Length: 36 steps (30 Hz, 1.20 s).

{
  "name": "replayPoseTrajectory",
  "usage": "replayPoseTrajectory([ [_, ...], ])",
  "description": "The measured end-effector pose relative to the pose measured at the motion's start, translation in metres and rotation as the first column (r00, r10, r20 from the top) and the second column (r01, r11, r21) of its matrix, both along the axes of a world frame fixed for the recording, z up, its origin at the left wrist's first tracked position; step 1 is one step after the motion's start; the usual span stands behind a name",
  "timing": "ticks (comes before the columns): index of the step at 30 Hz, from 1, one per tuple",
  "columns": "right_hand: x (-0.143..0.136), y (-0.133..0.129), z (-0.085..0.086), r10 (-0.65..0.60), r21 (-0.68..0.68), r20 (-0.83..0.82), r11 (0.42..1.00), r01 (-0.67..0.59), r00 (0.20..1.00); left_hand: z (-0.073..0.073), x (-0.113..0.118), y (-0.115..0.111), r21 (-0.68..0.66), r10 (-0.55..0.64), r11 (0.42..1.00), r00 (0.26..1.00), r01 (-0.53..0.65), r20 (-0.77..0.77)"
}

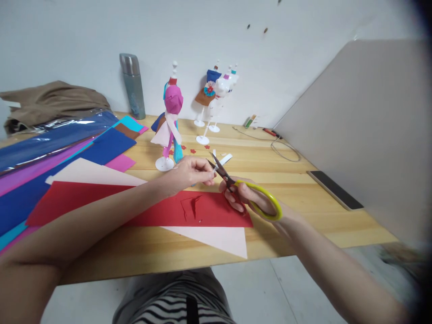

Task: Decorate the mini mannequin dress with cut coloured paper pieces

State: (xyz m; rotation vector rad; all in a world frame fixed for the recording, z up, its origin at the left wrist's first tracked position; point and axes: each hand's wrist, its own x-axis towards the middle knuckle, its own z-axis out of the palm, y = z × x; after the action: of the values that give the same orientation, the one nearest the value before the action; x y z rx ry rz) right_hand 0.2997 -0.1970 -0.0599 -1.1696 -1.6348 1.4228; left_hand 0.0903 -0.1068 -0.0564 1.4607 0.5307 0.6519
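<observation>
Yellow-and-red-handled scissors [231, 182], gripped by the right hand [248, 193], met a white strip [226, 159] with blades parted; the left hand [193, 172] pinched it, near the bench's [357, 229] front edge.

Light is bright — right corners blur dark.

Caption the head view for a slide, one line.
Left hand holds a white strip to open scissors in the right hand, near a red sheet.

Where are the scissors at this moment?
In the head view, the scissors are just right of centre, held in the right hand, their blades at the white strip pinched by the left hand.
</observation>
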Motion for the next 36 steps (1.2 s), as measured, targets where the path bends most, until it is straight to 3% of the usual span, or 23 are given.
replayPoseTrajectory([
  [4, 0.000, 0.002, -0.003, -0.007, 0.049, 0.070, 0.999, 0.004, 0.997, 0.001, 0.000, 0.001, 0.010, 0.020, 1.000, 1.000, -0.020, 0.013],
  [9, -0.002, 0.000, -0.003, -0.105, 0.093, 0.172, 0.992, 0.089, 0.980, 0.000, 0.000, 0.003, 0.009, -0.014, 1.000, 1.000, 0.014, -0.017],
  [15, 0.002, -0.007, 0.008, -0.042, 0.087, 0.306, 0.996, 0.016, 0.951, -0.003, -0.002, 0.008, -0.024, -0.017, 1.000, 1.000, 0.018, 0.013],
  [20, 0.027, -0.008, 0.008, 0.005, 0.029, 0.465, 0.999, -0.021, 0.885, -0.005, -0.004, 0.012, -0.043, -0.040, 0.998, 0.998, 0.041, 0.042],
  [22, 0.038, -0.007, 0.004, -0.015, 0.008, 0.612, 1.000, 0.013, 0.791, -0.005, -0.004, 0.013, -0.033, -0.055, 0.998, 0.997, 0.057, 0.056],
  [25, 0.048, -0.004, -0.001, -0.095, 0.061, 0.831, 0.995, 0.081, 0.548, -0.007, -0.004, 0.015, -0.003, -0.061, 0.998, 0.997, 0.061, 0.057],
  [27, 0.050, -0.002, -0.001, -0.172, 0.139, 0.902, 0.984, 0.110, 0.396, -0.007, -0.003, 0.015, 0.030, -0.059, 0.998, 0.997, 0.058, 0.041],
  [29, 0.049, 0.001, 0.001, -0.325, 0.283, 0.894, 0.944, 0.171, 0.309, -0.008, -0.003, 0.016, 0.076, -0.067, 0.995, 0.998, 0.066, 0.011],
  [31, 0.047, 0.006, 0.005, -0.521, 0.468, 0.780, 0.853, 0.230, 0.346, -0.009, -0.003, 0.016, 0.114, -0.082, 0.990, 0.996, 0.085, -0.033],
  [33, 0.046, 0.015, 0.010, -0.610, 0.572, 0.594, 0.778, 0.258, 0.525, -0.010, -0.004, 0.016, 0.140, -0.110, 0.983, 0.992, 0.118, -0.062],
  [34, 0.046, 0.020, 0.011, -0.580, 0.571, 0.503, 0.779, 0.257, 0.641, -0.011, -0.004, 0.015, 0.154, -0.130, 0.978, 0.989, 0.139, -0.069],
  [36, 0.048, 0.032, 0.013, -0.412, 0.488, 0.344, 0.846, 0.214, 0.844, -0.011, -0.005, 0.015, 0.197, -0.166, 0.964, 0.983, 0.180, -0.082],
])
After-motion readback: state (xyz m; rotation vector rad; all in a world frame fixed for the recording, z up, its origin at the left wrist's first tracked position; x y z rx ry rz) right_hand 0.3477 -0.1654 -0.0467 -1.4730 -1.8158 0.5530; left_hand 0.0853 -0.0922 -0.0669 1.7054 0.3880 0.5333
